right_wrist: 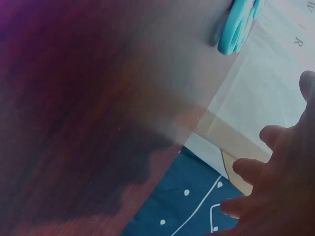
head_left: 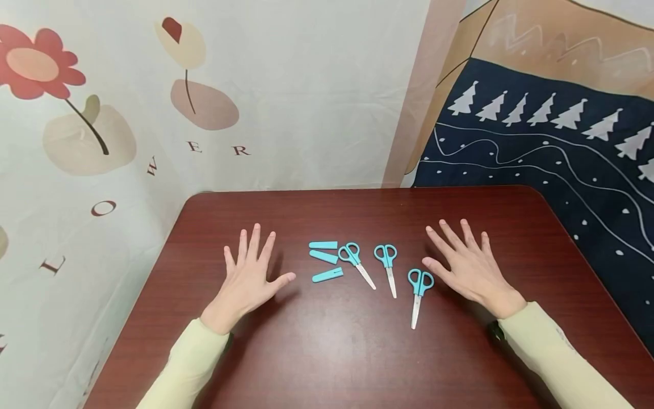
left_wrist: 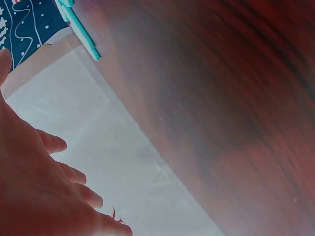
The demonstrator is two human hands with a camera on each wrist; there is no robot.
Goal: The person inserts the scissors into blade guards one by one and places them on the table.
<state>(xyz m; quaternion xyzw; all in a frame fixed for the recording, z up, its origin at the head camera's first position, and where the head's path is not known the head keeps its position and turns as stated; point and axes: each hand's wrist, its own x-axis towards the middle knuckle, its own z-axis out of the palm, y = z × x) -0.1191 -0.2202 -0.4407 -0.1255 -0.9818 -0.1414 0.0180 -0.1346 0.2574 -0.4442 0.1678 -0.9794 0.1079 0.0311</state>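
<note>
My left hand (head_left: 247, 284) is spread palm down to the left of three turquoise blade caps, holding nothing. The top cap (head_left: 323, 245), middle cap (head_left: 324, 257) and bottom cap (head_left: 327, 275) lie in a loose stack. Beside them are three turquoise-handled scissors with bare blades: the left scissors (head_left: 356, 264), the middle scissors (head_left: 386, 267) and the right scissors (head_left: 418, 292). My right hand (head_left: 472, 270), fingers fanned out, is just right of the right scissors and grips nothing. In the right wrist view, turquoise scissor handles (right_wrist: 234, 27) show at the top.
All of this lies on a dark red-brown wooden table (head_left: 327, 363) with rounded far corners. Behind it hangs a pale cloth (head_left: 306, 102) printed with flowers and letters. A navy cloth (head_left: 511, 147) with white trees borders the right side.
</note>
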